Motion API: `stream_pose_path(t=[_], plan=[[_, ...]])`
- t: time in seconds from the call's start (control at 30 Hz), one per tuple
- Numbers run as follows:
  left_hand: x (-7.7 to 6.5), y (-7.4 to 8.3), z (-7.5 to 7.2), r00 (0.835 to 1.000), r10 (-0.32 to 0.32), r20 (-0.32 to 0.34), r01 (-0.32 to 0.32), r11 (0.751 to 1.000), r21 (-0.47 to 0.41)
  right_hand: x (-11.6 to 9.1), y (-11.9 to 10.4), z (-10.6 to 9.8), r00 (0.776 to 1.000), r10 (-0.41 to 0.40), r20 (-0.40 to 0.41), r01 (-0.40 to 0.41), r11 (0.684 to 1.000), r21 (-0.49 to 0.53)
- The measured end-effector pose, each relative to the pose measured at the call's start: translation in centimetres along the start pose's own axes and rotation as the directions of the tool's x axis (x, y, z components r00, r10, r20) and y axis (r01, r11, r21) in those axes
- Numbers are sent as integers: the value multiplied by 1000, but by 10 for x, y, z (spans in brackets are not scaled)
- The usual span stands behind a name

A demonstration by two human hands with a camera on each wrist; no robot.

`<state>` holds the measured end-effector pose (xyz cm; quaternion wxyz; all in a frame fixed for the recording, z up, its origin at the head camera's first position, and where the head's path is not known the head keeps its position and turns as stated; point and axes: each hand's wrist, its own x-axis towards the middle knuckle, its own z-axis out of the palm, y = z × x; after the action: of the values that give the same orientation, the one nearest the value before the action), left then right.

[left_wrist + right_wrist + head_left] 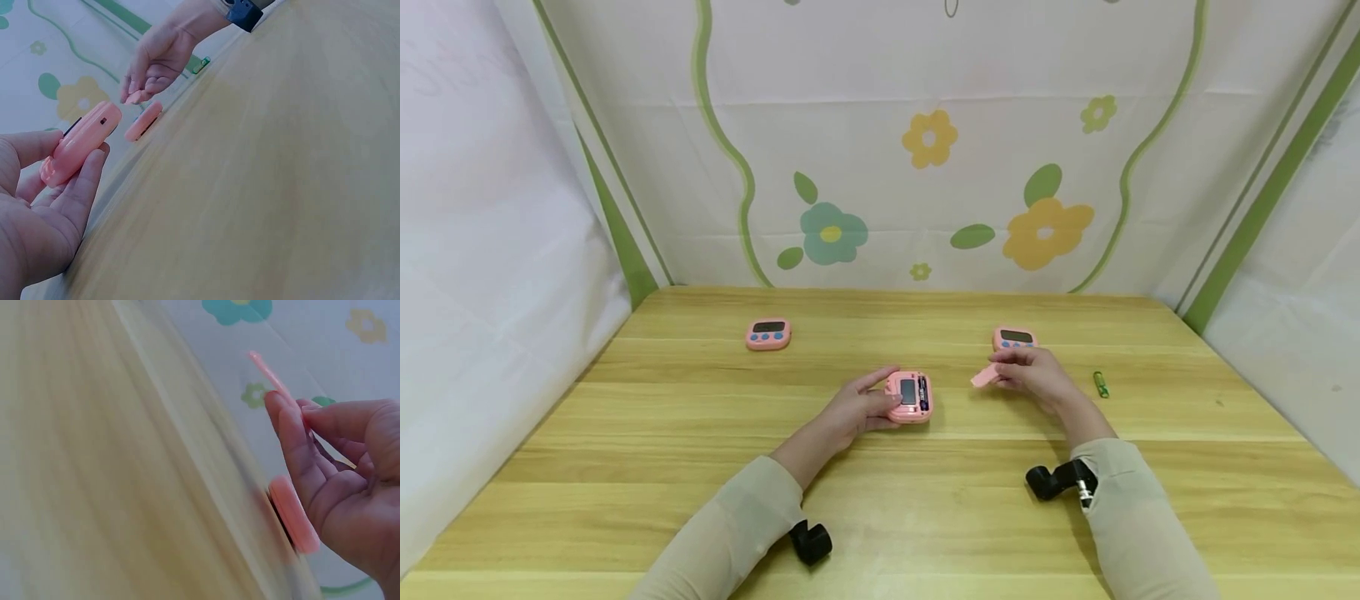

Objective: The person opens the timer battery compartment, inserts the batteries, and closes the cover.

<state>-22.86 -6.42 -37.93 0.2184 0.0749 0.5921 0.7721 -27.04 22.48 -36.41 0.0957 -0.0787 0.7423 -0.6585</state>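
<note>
My left hand (859, 408) grips a pink digital timer (895, 415), its back facing up. A dark battery (923, 393) lies in the uncovered slot at its right side. In the left wrist view the timer (81, 144) appears edge-on between thumb and fingers, raised off the table. My right hand (1036, 379) pinches a thin pink battery cover (985, 376) between thumb and fingertips, apart from the timer. In the right wrist view the cover (272, 375) points up and away from the fingers.
A second pink timer (768, 334) lies face up at the back left. Another pink timer (1016, 336) lies just behind my right hand, partly hidden by it. To the right of that hand is a green battery (1101, 384). A patterned curtain (880, 167) stands behind the wooden table (910, 517).
</note>
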Motion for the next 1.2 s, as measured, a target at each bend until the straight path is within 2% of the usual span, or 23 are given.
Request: stream_pose_path(t=[0.13,0.27,0.57,0.8,1.03,1.2], plan=[[0,-1,2,1000,-2,2,2,1000,-5,3,-5,13,998,-55,41,57,996,-66],[0,-1,2,1000,1,2,-1,1000,-11,7,-12,31,997,-48,54,52,995,-87],[2,-2,2,1000,-7,-11,7,1000,-8,8,-19,73,993,-83,84,89,994,-63],[0,3,2,1000,-23,-6,23,1000,0,7,-19,83,990,-106,88,114,989,-96],[-10,14,8,1000,-23,-1,23,1000,10,6,-19,89,986,-152,66,160,978,-134],[-6,8,6,1000,-20,-2,20,1000,0,6,-18,90,986,-163,42,168,975,-144]])
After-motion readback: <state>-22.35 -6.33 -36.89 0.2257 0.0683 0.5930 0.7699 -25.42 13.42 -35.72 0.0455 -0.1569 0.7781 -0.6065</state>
